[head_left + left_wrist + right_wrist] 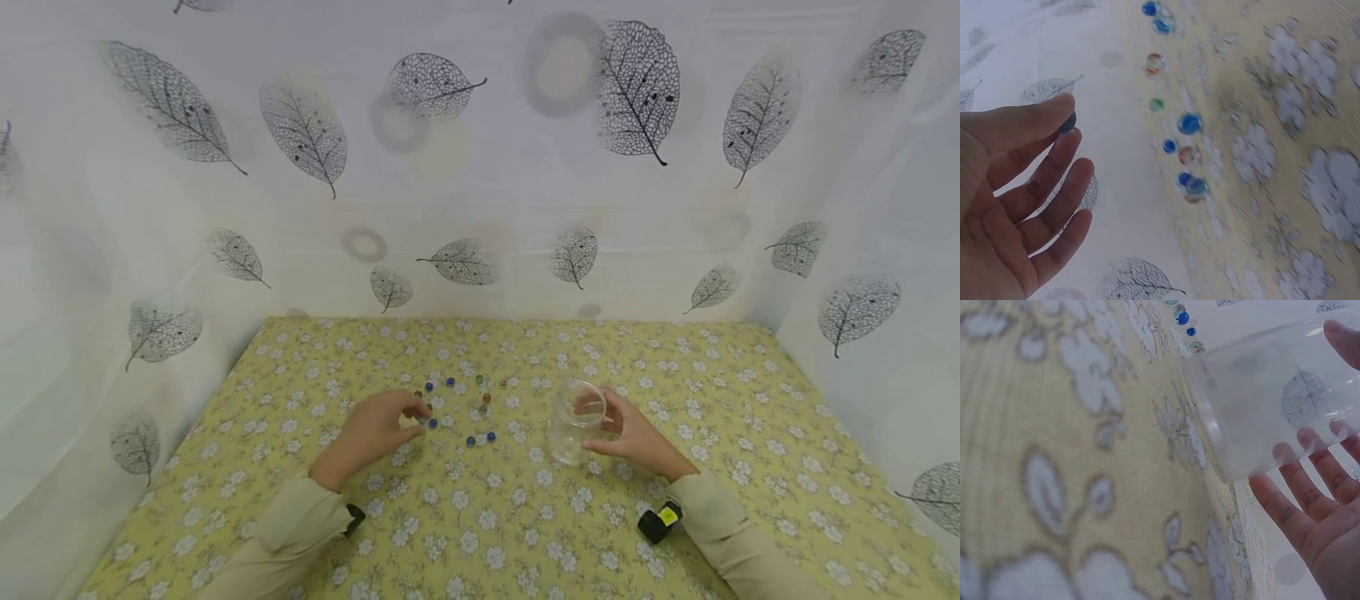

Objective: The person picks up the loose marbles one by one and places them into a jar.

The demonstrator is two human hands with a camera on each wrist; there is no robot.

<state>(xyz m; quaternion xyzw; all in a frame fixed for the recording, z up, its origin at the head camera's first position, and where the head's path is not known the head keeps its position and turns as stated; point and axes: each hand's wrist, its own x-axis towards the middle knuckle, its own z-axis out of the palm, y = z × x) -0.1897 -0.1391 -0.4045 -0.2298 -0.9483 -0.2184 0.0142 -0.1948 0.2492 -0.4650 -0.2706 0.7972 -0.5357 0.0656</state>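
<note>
Between thumb and index finger, my left hand (375, 429) pinches a dark blue marble (1069, 123), with the other fingers loosely bent below it. This hand is above the left side of a loose group of glass marbles. Among them are a blue marble (470, 442), a green marble (479, 379) and an orange-brown marble (487, 399). To the right, my right hand (633, 433) holds a clear jar (567, 437) from its right side, thumb and fingers on opposite sides of the wall. The jar's mouth faces up, and its base is at the tablecloth.
A yellow tablecloth (465, 533) with white flowers covers the table. White curtains (510, 208) printed with dark leaves hang at the back and both sides. Black straps with small devices sit at both wrists, the right device (655, 525) carrying a yellow label.
</note>
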